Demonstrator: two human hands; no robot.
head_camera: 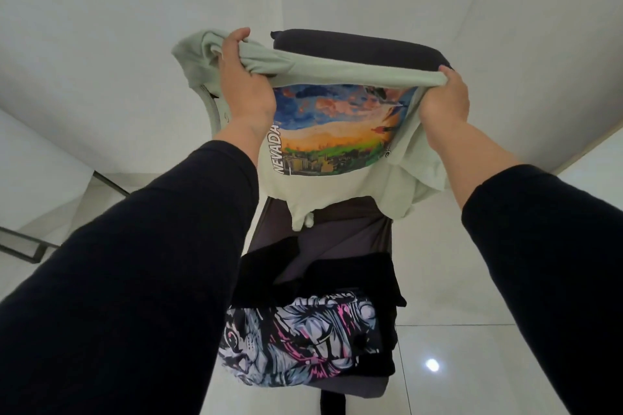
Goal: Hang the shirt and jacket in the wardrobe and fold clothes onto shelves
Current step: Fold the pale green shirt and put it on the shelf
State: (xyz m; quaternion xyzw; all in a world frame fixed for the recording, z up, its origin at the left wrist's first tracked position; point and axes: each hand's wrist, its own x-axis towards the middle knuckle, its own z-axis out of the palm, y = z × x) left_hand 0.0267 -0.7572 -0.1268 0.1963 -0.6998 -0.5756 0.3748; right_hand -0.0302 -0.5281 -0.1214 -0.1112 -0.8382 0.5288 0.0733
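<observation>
A pale green T-shirt (337, 185) with a colourful NEVADA print hangs in the air in front of me, stretched between both hands. My left hand (244, 77) grips its bunched upper edge on the left. My right hand (443, 99) grips the same edge on the right. Below the shirt, a black garment (323, 276) and a garment with a black, white and pink print (296, 337) lie on a dark chair (357, 47). The chair's back is partly hidden by the shirt.
White walls meet in a corner behind the chair. Glossy white floor tiles (472, 330) spread to the right, with a light reflection. A dark metal frame (30, 246) stands at the left edge. No wardrobe or shelves are in view.
</observation>
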